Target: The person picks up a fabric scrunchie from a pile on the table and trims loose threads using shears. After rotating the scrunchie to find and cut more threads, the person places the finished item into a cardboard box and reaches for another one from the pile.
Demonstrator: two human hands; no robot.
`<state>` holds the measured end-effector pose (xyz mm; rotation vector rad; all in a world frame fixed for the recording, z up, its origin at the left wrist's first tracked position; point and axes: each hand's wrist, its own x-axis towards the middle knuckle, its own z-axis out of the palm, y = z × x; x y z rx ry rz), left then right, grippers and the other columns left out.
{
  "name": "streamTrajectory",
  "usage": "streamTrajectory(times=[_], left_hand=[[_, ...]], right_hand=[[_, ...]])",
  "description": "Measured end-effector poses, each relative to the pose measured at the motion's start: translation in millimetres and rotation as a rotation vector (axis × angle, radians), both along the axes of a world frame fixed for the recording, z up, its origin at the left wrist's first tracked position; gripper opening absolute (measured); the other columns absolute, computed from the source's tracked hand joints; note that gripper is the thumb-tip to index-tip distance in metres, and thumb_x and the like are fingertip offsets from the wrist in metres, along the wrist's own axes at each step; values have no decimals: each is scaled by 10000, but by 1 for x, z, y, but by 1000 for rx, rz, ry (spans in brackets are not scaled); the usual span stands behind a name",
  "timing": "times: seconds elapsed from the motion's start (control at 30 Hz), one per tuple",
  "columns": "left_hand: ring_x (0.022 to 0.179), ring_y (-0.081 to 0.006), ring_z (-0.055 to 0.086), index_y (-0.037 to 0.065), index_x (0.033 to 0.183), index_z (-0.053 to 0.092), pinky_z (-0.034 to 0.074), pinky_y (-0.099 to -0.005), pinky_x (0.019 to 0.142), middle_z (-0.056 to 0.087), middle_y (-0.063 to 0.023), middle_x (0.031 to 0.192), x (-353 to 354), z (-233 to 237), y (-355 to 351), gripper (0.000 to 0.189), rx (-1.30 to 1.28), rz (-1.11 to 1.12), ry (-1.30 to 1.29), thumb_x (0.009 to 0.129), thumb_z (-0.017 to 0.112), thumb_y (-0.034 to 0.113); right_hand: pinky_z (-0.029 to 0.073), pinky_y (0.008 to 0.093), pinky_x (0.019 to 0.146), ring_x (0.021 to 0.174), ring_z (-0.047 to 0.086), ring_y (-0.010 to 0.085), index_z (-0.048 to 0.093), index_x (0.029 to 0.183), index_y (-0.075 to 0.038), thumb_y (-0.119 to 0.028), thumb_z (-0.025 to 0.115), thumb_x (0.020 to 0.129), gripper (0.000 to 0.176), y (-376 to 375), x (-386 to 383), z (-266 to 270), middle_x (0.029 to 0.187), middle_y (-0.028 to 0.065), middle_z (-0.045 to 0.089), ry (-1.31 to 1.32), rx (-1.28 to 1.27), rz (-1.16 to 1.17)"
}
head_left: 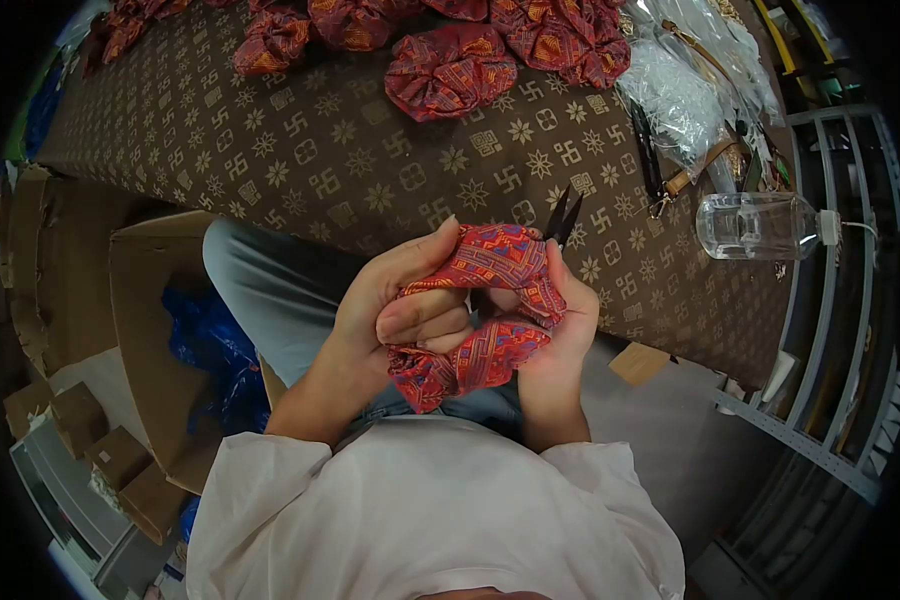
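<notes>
A red cloth loop [500,258] with a woven geometric pattern in blue and orange is stretched between my two hands, above my lap at the table's edge. My left hand [400,295] grips its left side, the thumb on top and the fingers curled inside the ring. My right hand [567,325] is closed on the right side of the loop. Two dark pointed blades [564,214], like those of thread snips, jut out past my right fingertips. Their handle is hidden, so whether my hand holds them cannot be told.
Several gathered red cloth pieces [450,72] of the same pattern lie along the far side of the brown patterned tablecloth [410,178]. To the right are clear plastic bags [675,100], straps and a plastic bottle [760,226] on its side. A cardboard box [155,330] with blue plastic stands left.
</notes>
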<state>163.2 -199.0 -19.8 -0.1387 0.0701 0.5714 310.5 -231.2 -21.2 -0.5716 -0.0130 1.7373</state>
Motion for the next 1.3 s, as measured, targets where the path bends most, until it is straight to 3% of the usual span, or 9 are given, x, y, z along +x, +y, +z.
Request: streamTrajectory(times=[0.37, 0.47, 0.53, 0.67, 0.77, 0.8, 1.13, 1.23, 1.3], left_hand=[[310, -68, 288, -119, 1033, 450, 222, -215, 343, 372, 30, 337, -1, -4, 0, 588, 3, -37, -139, 938, 142, 372], [323, -42, 288, -42, 963, 484, 250, -186, 380, 439, 23, 451, 0, 12, -2, 400, 365, 151, 282, 940, 299, 311], [488, -68, 457, -14, 1047, 422, 382, -193, 470, 508, -25, 642, 5, 21, -6, 305, 598, 328, 823, 869, 519, 214], [854, -158, 516, 0, 1134, 432, 464, -269, 697, 550, -62, 835, 19, 8, -6, 540, 1258, 874, 1225, 685, 716, 101], [797, -167, 528, 8, 982, 564, 454, -270, 692, 573, -68, 837, 7, 16, 5, 354, 1560, 600, 1210, 667, 712, 75], [743, -161, 537, 8, 834, 617, 443, -244, 651, 584, -74, 809, 9, 15, 5, 216, 1524, 683, 1260, 640, 708, 39], [657, -93, 526, -3, 818, 574, 401, -181, 574, 561, -40, 714, 8, 6, -5, 127, 1097, 899, 1371, 739, 659, 49], [573, -54, 474, 22, 830, 534, 371, -155, 519, 533, -21, 704, -3, 5, -3, 129, 569, 575, 1041, 822, 587, 139], [499, -26, 398, 51, 814, 487, 326, -150, 457, 496, -10, 681, -10, -3, 5, 171, 344, 319, 478, 874, 506, 210]], right_hand=[[454, 274, 619, 710, 556, 167, 473, 1025, -2, -197, 472, 872, 247, -1, -1, -7, 894, 109, 575, 157, 101, 76], [467, 274, 665, 740, 576, 170, 482, 1006, -7, -151, 479, 865, 202, 0, -1, 3, 904, 108, 584, -20, 98, 34], [465, 268, 675, 740, 575, 155, 495, 985, -9, -140, 490, 859, 181, 1, -1, 7, 896, 96, 587, -106, 73, 51], [456, 253, 689, 733, 559, 110, 530, 933, -13, -130, 521, 847, 145, 2, 5, 5, 848, 54, 584, -292, 87, 109], [450, 258, 712, 775, 556, 115, 526, 942, -2, -153, 502, 860, 174, 1, 6, 3, 885, 64, 574, -379, 108, 92], [456, 283, 738, 809, 567, 142, 510, 961, 8, -176, 468, 877, 206, 1, 5, 3, 926, 94, 576, -418, 123, 67], [423, 181, 665, 744, 501, 58, 473, 973, 2, -148, 699, 725, 367, -5, -12, 11, 856, 18, 521, -999, 219, -84], [430, 187, 661, 711, 512, 68, 459, 966, -2, -86, 636, 763, 282, -1, 6, -3, 800, 33, 521, -798, 164, 54], [416, 178, 555, 609, 495, 60, 455, 958, -11, -13, 550, 788, 195, 5, 23, -14, 765, 49, 526, -78, 342, 155]])
